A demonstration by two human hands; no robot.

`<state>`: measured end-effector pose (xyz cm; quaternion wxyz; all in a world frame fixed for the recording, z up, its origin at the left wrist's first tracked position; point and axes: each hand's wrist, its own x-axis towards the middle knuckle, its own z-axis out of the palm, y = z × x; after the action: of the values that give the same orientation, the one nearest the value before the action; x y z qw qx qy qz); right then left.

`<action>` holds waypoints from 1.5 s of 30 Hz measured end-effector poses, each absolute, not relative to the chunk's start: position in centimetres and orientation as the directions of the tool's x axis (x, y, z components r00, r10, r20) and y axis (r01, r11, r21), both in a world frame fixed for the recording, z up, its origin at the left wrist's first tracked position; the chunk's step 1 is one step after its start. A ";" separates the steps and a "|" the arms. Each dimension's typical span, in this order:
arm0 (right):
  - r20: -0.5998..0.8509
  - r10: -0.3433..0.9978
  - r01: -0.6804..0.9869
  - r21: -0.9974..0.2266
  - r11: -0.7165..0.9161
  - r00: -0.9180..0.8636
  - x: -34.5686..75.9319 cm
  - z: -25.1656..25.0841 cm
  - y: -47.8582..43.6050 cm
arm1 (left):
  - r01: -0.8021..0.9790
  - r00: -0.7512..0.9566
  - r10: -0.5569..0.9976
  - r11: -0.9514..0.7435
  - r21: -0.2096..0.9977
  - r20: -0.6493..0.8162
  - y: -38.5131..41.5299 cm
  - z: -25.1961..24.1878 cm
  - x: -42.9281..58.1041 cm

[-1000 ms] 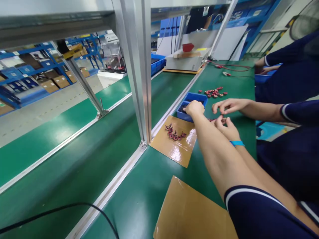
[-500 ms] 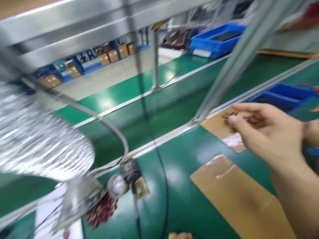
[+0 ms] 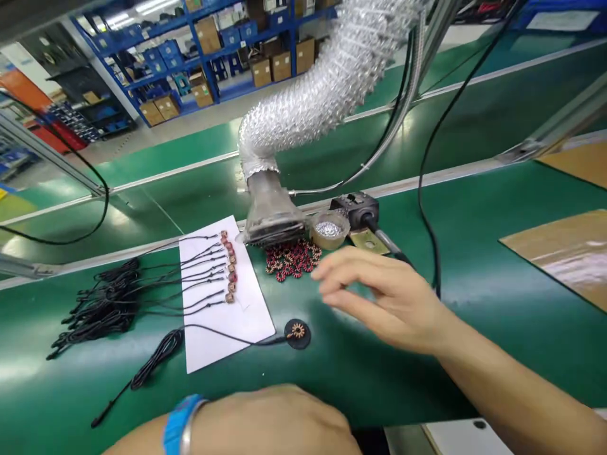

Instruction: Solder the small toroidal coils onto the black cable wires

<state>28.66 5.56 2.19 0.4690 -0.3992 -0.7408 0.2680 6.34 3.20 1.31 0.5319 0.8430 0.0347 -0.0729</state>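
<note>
Coils, roughly eight [image 3: 230, 268] with black leads, lined up on one white paper sheet [image 3: 213, 351] left of centre on the green worktop [image 3: 427, 379]; one more on a round black pad [image 3: 298, 335] just below. Loose pile of red-and-black toroids [image 3: 290, 260] right beside that sheet, too many to count. Small round tin [image 3: 329, 230] of silvery bits next to the nozzle of one crinkly foil duct [image 3: 327, 82]. Right hand [image 3: 379, 297] open, nothing in its grip, hovering near the pile. Left hand [image 3: 270, 423] cut off at the bottom edge, blue wristband on, grip impossible to make out.

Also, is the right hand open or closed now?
The right hand is open: its fingers stretch out, slightly apart, and hold nothing visible.
</note>
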 end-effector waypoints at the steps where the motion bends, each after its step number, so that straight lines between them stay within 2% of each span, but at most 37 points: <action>1: 0.469 0.845 0.350 -0.770 0.533 -0.257 27.6 1.3 5.7 | 0.230 0.973 0.103 -0.449 0.863 -0.205 3.3 1.6 4.7; 4: 0.372 0.875 0.382 -0.794 0.473 -0.311 25.5 -1.2 5.8 | 0.507 0.770 0.603 -0.382 0.773 -0.207 4.4 1.1 2.0; 5: 0.331 0.881 0.390 -0.803 0.451 -0.337 25.1 -1.8 5.7 | 0.559 0.676 0.715 -0.343 0.755 -0.176 4.9 0.6 1.7; 7: 0.262 0.881 0.400 -0.814 0.421 -0.393 24.7 -2.8 5.6 | 0.601 0.565 0.816 -0.306 0.738 -0.123 5.9 -0.8 1.8; 13: 0.202 0.843 0.380 -0.823 0.423 -0.499 25.4 -3.6 5.3 | 0.583 0.585 0.805 -0.334 0.741 -0.097 6.1 -3.6 3.1; 17: 0.244 0.837 0.432 -0.766 0.476 -0.490 25.7 -3.6 5.2 | 0.572 0.562 0.826 -0.427 0.700 0.044 5.1 -4.3 3.6; 23: 0.085 0.855 0.570 -0.711 0.412 -0.512 25.5 -3.4 4.9 | 0.531 0.579 0.789 -0.556 0.640 0.205 5.2 -5.0 5.1; 29: 0.161 0.863 0.567 -0.694 0.443 -0.478 25.9 -3.3 5.0 | 0.578 0.635 0.748 -0.628 0.521 0.196 5.8 -4.4 5.2; 32: 0.181 0.859 0.560 -0.690 0.458 -0.479 25.9 -3.4 5.1 | 0.574 0.624 0.755 -0.616 0.540 0.199 5.7 -4.5 5.3; 39: 0.104 0.864 0.572 -0.710 0.411 -0.492 24.6 -4.8 5.1 | 0.524 0.581 0.771 -0.599 0.605 0.261 5.1 -6.0 5.4; 42: 0.070 0.875 0.559 -0.744 0.365 -0.478 24.3 -5.3 5.2 | 0.492 0.587 0.751 -0.627 0.604 0.301 5.2 -6.3 5.1; 45: 0.018 0.881 0.530 -0.793 0.301 -0.474 24.5 -5.2 5.4 | 0.500 0.608 0.745 -0.628 0.597 0.274 5.4 -6.4 4.6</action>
<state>24.47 5.44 -5.24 0.2336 -0.4567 -0.7720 0.3752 4.61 5.36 -6.39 0.2379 0.8645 0.3600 0.2578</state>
